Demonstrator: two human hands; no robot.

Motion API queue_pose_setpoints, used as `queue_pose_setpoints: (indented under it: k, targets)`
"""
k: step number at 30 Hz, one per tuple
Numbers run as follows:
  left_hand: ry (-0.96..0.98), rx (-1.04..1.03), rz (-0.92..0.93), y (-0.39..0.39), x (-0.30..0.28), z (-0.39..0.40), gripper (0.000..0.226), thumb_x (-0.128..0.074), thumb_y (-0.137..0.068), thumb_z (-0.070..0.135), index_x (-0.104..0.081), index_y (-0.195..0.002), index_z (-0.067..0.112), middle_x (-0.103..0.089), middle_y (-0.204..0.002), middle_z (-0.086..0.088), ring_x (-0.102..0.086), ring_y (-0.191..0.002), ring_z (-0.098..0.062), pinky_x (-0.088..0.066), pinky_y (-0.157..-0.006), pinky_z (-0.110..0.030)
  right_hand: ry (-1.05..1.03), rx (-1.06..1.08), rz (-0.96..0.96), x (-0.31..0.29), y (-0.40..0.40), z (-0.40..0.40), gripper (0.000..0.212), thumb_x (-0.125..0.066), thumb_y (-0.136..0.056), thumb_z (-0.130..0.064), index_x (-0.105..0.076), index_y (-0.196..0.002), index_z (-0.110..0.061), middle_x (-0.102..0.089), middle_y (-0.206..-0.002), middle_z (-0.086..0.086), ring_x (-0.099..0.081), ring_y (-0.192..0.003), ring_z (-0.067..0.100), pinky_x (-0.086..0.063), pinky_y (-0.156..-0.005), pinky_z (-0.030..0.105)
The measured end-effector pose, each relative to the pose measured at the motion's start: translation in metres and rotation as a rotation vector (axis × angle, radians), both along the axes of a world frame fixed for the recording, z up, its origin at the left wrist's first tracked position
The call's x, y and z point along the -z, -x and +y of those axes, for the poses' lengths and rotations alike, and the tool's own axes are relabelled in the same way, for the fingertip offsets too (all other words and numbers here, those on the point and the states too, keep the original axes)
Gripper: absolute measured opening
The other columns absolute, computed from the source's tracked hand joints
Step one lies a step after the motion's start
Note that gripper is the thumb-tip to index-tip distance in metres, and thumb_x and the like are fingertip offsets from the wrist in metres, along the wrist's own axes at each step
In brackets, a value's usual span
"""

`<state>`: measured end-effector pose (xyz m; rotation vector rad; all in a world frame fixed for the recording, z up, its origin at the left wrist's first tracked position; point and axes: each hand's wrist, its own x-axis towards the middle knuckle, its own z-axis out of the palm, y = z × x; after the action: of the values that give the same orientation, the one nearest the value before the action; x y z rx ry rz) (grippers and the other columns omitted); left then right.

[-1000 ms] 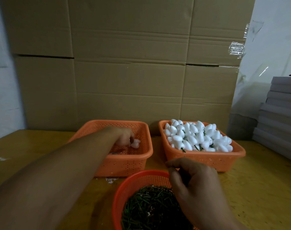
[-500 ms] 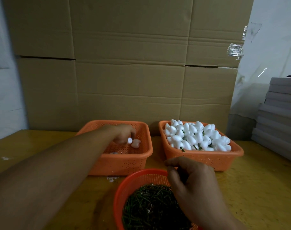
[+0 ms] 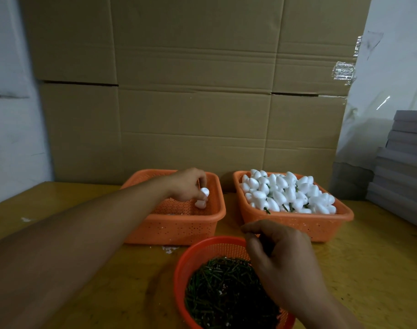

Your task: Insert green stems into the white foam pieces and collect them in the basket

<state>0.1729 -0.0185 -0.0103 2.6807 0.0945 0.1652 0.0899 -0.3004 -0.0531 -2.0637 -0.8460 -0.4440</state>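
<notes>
Perforated orange plastic forms the left basket (image 3: 179, 224), the right basket (image 3: 321, 224) beside it, and the round mesh bowl (image 3: 202, 250) in front of both (all matt). Foam pieces (image 3: 285, 193) in the right basket look white and smooth. Tabletop (image 3: 369, 257): yellowish wood, faintly glossy. Behind the baskets, corrugated cardboard (image 3: 190, 103), matt brown.

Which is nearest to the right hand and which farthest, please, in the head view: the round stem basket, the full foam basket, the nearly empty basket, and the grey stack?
1. Round stem basket: directly beneath the right hand.
2. Full foam basket: just beyond it, slightly right.
3. Nearly empty basket: beyond, to the left.
4. Grey stack: far right edge.
</notes>
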Motion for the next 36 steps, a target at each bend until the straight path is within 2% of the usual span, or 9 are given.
queue_pose_setpoints:
  k: [2, 4, 7, 14, 23, 26, 30, 33, 36]
  targets:
    - [0.117, -0.023, -0.031, 0.006, -0.001, 0.0, 0.022, -0.08, -0.083, 0.025, -0.064, -0.095, 0.018, -0.07, -0.093, -0.003, -0.066, -0.083, -0.018, -0.058, -0.077, -0.042, -0.001, 0.0, 0.0, 0.0, -0.001, 0.0, 0.016, -0.063, -0.088, -0.028, -0.076, -0.096, -0.03, -0.063, -0.053, -0.01, -0.052, -0.042, 0.007, -0.037, -0.048, 0.024]
    - [0.274, -0.047, -0.045, 0.013, -0.002, 0.0, 0.021, -0.078, -0.085, 0.022, -0.064, -0.097, 0.013, -0.073, -0.093, -0.007, -0.071, -0.08, -0.017, -0.061, -0.073, -0.036, 0.003, 0.001, 0.002, 0.001, -0.001, 0.0, 0.015, -0.063, -0.088, -0.027, -0.075, -0.096, -0.03, -0.063, -0.053, -0.01, -0.053, -0.043, 0.007, -0.037, -0.048, 0.025]
    - [0.526, -0.068, -0.062, 0.025, -0.004, -0.001, 0.02, -0.078, -0.086, 0.016, -0.062, -0.096, 0.008, -0.077, -0.086, -0.007, -0.075, -0.077, -0.016, -0.06, -0.067, -0.029, -0.002, 0.007, -0.003, 0.001, -0.001, 0.0, 0.014, -0.064, -0.088, -0.027, -0.076, -0.095, -0.03, -0.061, -0.051, -0.014, -0.051, -0.042, 0.006, -0.035, -0.048, 0.024]
    - [0.939, -0.033, -0.17, 0.055, -0.007, -0.015, 0.021, -0.073, -0.086, 0.003, -0.055, -0.097, 0.007, -0.073, -0.085, -0.017, -0.073, -0.075, -0.026, -0.057, -0.059, -0.029, 0.002, 0.003, -0.004, 0.001, -0.001, 0.001, 0.016, -0.063, -0.087, -0.027, -0.076, -0.095, -0.029, -0.058, -0.049, -0.014, -0.05, -0.041, 0.005, -0.033, -0.049, 0.023]
    - [1.2, 0.063, -0.261, 0.095, -0.007, -0.042, 0.009, -0.061, -0.093, 0.001, -0.059, -0.1, 0.005, -0.073, -0.09, -0.019, -0.069, -0.074, -0.026, -0.056, -0.059, -0.03, 0.008, 0.013, -0.013, 0.001, -0.001, 0.001, 0.014, -0.066, -0.087, -0.023, -0.077, -0.095, -0.028, -0.06, -0.05, -0.015, -0.053, -0.042, 0.005, -0.038, -0.047, 0.024]
    - [1.217, 0.081, -0.264, 0.107, -0.002, -0.05, 0.009, -0.061, -0.094, 0.003, -0.063, -0.102, 0.002, -0.072, -0.101, -0.024, -0.068, -0.085, -0.031, -0.055, -0.063, -0.03, 0.005, 0.013, -0.01, 0.001, -0.001, 0.002, 0.014, -0.066, -0.086, -0.024, -0.077, -0.093, -0.029, -0.06, -0.05, -0.016, -0.052, -0.042, 0.004, -0.037, -0.049, 0.024]
    - [1.209, 0.095, -0.273, 0.119, 0.005, -0.055, 0.018, -0.061, -0.094, 0.005, -0.066, -0.106, -0.006, -0.069, -0.113, -0.029, -0.067, -0.083, -0.026, -0.055, -0.065, -0.028, 0.011, 0.015, -0.009, 0.002, -0.001, 0.001, 0.013, -0.066, -0.086, -0.025, -0.076, -0.093, -0.03, -0.061, -0.051, -0.015, -0.052, -0.043, 0.005, -0.038, -0.049, 0.026]
    - [1.203, 0.111, -0.267, 0.126, 0.012, -0.057, 0.024, -0.061, -0.094, 0.007, -0.064, -0.11, -0.011, -0.069, -0.114, -0.027, -0.067, -0.085, -0.026, -0.054, -0.067, -0.028, 0.016, 0.017, -0.013, 0.002, -0.002, 0.001, 0.014, -0.066, -0.086, -0.026, -0.076, -0.093, -0.03, -0.058, -0.05, -0.016, -0.049, -0.042, 0.004, -0.037, -0.049, 0.025]
    - [1.229, 0.117, -0.28, 0.134, 0.018, -0.061, 0.015, -0.061, -0.094, 0.005, -0.07, -0.103, -0.003, -0.073, -0.105, -0.021, -0.069, -0.082, -0.024, -0.055, -0.066, -0.028, 0.031, 0.011, -0.018, 0.002, -0.001, 0.002, 0.014, -0.066, -0.087, -0.025, -0.076, -0.095, -0.03, -0.058, -0.05, -0.015, -0.049, -0.042, 0.004, -0.035, -0.048, 0.024]
